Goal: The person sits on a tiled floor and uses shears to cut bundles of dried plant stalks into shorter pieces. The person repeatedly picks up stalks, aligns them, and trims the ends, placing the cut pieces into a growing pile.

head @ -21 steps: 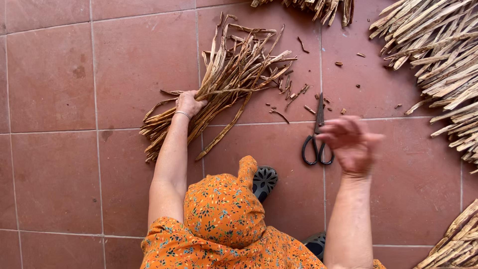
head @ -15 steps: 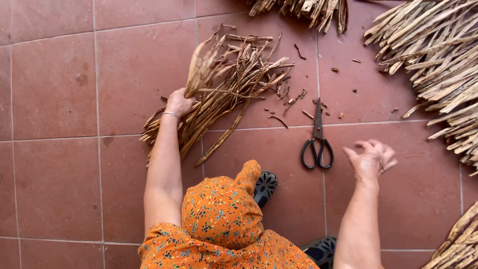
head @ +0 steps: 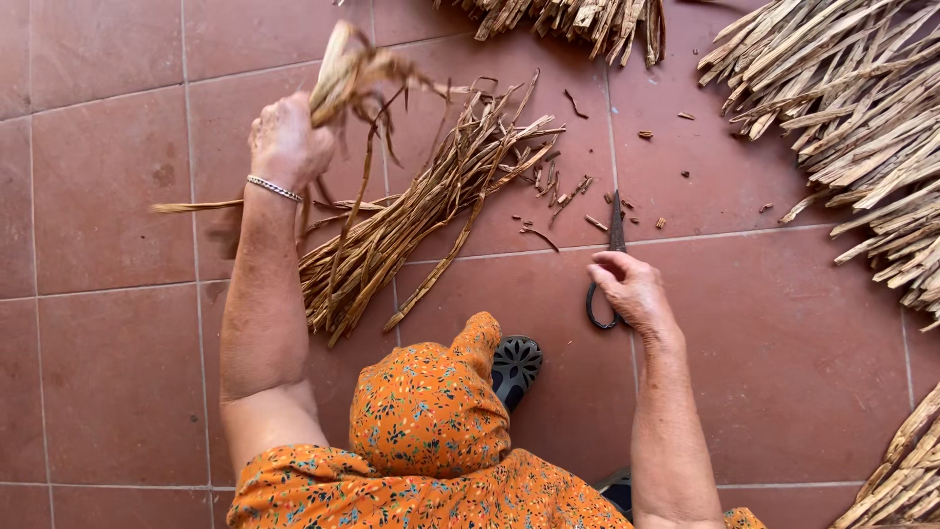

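Note:
My left hand (head: 284, 147), a thin bracelet on its wrist, is raised above the floor and closed on a dried, curled leaf strip (head: 348, 71) that trails thin fibres downward. Under it, a loose bundle of dried brown strips (head: 421, 216) lies slantwise on the terracotta tiles. My right hand (head: 632, 292) rests low on the floor with its fingers curled over the handles of dark scissors (head: 615, 230), whose blades point away from me. An orange patterned headscarf (head: 431, 411) fills the lower middle.
Large heaps of dried strips lie at the top (head: 558, 20), along the right side (head: 852, 127) and in the lower right corner (head: 901, 480). Small cut scraps (head: 587, 186) are scattered near the scissors. A dark sandal (head: 516, 362) shows beside the headscarf.
My left hand has lifted a strip up out of the bundle. My right hand has come down from mid-air onto the scissors' handles.

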